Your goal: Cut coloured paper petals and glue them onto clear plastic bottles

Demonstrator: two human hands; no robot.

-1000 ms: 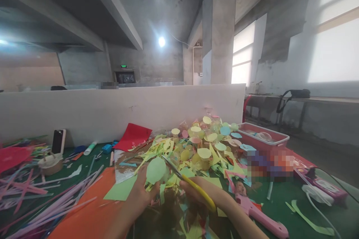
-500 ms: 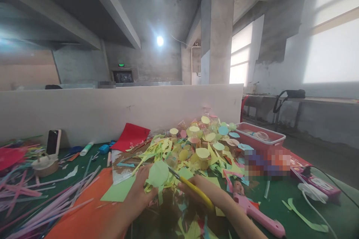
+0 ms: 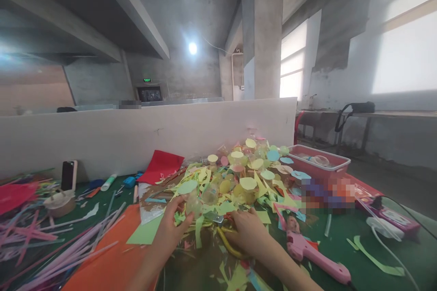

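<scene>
My left hand is closed on a small clear plastic cup that has a pale green paper disc on top, and holds it at the near edge of the scrap pile. My right hand lies palm down on the paper scraps, its fingers curled over the yellow handles of the scissors. The scissor blades rest low on the pile, pointing left toward the cup. Both hands are close together, just in front of me.
A heap of lidded clear cups and coloured paper offcuts fills the middle of the green table. A pink glue gun lies right of my hand, with a pink tray behind. Orange sheet, straws and phone are left; a white partition stands behind.
The scissors have come down from the green disc to rest on the pile under my right hand. My left hand has tilted the cup so that the disc faces up.
</scene>
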